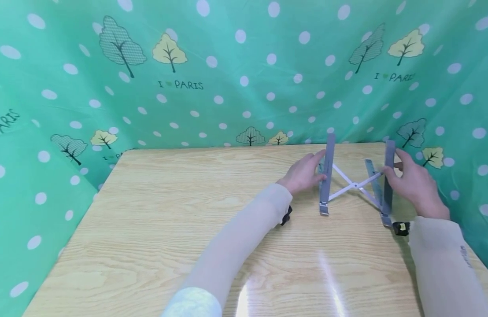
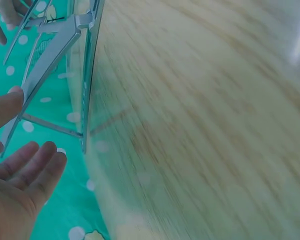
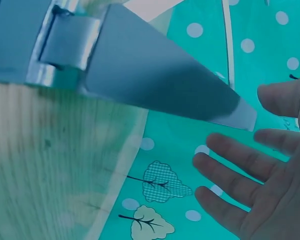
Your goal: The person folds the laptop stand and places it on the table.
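Note:
A grey metal folding laptop stand (image 1: 326, 176) stands spread on the table, its two rails joined by crossed bars (image 1: 355, 186). At its left rail, my left hand (image 1: 303, 173) pinches the edge between thumb and index finger. The other left-hand fingers (image 2: 46, 167) stretch out loosely in the left wrist view. My right hand (image 1: 416, 182) is around the right rail (image 1: 389, 176) from the outer side. In the right wrist view, the thumb and fingers (image 3: 235, 182) are spread, with a small gap to the end of the sloping rail (image 3: 165, 75).
The wood-grain table (image 1: 180, 198) extends widely to the left and front. A green polka-dot cloth (image 1: 228, 66) with printed trees hangs along the back and both sides, close behind the stand. Black wrist devices (image 1: 401, 228) sit under the sleeves.

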Demonstrator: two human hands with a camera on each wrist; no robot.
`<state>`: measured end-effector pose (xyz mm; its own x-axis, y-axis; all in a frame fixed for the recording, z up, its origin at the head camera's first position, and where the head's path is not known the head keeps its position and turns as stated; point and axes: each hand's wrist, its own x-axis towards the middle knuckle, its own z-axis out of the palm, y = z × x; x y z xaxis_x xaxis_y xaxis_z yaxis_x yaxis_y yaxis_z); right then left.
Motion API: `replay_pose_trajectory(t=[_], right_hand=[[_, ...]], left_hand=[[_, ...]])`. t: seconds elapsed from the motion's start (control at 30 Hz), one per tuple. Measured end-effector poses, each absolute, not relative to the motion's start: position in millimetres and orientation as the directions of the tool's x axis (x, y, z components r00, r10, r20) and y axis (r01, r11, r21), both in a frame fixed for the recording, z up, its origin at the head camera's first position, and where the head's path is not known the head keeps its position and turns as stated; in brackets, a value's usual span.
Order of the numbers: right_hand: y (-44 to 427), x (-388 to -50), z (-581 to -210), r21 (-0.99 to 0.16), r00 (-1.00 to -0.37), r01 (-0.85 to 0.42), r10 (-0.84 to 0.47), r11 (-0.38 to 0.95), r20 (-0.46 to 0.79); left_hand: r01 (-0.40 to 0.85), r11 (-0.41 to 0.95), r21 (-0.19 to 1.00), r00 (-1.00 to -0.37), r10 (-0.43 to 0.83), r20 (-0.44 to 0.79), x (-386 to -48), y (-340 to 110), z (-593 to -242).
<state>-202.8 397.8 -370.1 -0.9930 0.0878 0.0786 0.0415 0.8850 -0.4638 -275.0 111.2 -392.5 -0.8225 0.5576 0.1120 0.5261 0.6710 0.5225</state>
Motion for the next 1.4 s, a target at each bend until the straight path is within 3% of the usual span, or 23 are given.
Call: replay_pose_trajectory(t=[0.5, 1.4], right_hand=[[398.9, -206.2, -375.2, -0.560, -0.995, 0.042, 0.084, 0.828, 0.049], [401.5, -202.7, -375.0, -0.595, -0.994, 0.062, 0.106, 0.801, 0.040]], left_hand=[[0.475, 0.628, 0.616, -0.839, 0.533, 0.104, -279.8, 122.6, -396.0], [0.344, 0.554, 0.758, -0.878, 0.477, 0.050, -276.7, 129.4, -397.8]])
